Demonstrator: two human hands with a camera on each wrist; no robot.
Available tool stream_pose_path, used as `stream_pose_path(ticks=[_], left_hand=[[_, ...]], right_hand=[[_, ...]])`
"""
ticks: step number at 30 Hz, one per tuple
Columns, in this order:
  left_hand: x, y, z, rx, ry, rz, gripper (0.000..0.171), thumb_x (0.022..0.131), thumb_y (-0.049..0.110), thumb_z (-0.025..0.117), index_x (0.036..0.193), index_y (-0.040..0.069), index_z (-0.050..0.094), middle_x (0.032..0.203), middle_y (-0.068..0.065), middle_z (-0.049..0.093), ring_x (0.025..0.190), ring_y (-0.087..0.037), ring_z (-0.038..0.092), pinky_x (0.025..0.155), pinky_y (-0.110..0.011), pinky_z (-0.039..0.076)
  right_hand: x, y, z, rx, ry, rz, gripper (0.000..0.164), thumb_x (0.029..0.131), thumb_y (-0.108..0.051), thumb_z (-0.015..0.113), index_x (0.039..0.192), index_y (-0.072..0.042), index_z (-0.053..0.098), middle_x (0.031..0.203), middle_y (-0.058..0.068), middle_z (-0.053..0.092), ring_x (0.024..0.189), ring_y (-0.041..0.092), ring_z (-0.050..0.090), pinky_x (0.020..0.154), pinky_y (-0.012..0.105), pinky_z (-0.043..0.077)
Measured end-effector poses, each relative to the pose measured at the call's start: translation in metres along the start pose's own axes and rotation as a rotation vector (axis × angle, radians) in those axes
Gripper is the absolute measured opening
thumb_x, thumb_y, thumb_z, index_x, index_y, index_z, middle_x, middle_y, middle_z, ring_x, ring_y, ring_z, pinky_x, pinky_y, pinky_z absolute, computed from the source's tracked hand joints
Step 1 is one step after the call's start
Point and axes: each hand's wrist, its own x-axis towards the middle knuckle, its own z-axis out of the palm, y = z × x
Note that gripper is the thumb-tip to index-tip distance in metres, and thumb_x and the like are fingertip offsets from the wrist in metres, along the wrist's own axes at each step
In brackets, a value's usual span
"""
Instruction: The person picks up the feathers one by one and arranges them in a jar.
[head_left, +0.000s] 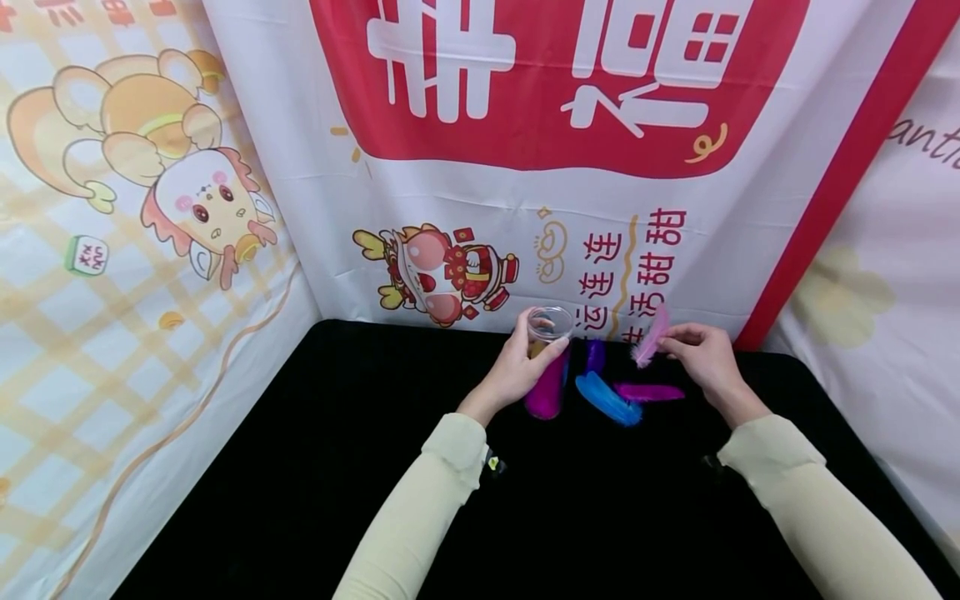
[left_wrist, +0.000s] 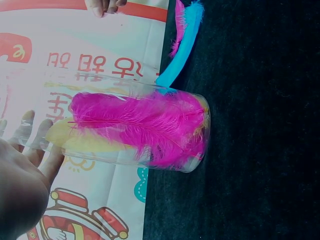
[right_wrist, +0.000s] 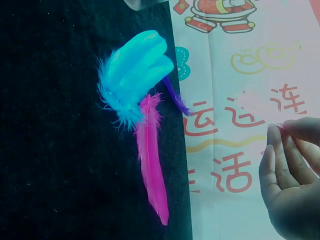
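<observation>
My left hand (head_left: 512, 367) grips a clear, open-topped plastic jar (left_wrist: 112, 87) around its upper part. Through its wall show magenta feathers (left_wrist: 135, 122) and a yellow feather (left_wrist: 85, 139). My right hand (head_left: 701, 354) pinches a pale pink feather (head_left: 651, 337) between thumb and fingertips, raised to the right of the jar. On the black tabletop, between the hands, lie blue feathers (right_wrist: 137, 67), a magenta feather (right_wrist: 152, 165) and a purple feather (right_wrist: 175, 96), bunched close together. In the right wrist view the pale pink feather blends into the bright cloth.
A black cloth covers the table (head_left: 375, 500). Behind its far edge hangs a white and red printed banner (head_left: 465, 192). Patterned cloth walls stand at left (head_left: 112, 333) and right (head_left: 892, 333).
</observation>
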Motion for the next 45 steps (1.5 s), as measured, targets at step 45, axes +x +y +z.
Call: stream_pose_path(ticks=[45], left_hand=[[0.001, 0.0, -0.001, 0.016, 0.008, 0.011, 0.071, 0.103, 0.04, 0.061, 0.156, 0.011, 0.024, 0.141, -0.005, 0.052, 0.131, -0.02, 0.05, 0.116, -0.049, 0.035]], right_hand=[[-0.012, -0.038, 0.012, 0.038, 0.012, -0.049, 0.037, 0.096, -0.02, 0.074, 0.119, 0.008, 0.067, 0.089, -0.012, 0.074, 0.077, 0.003, 0.069, 0.071, 0.02, 0.056]])
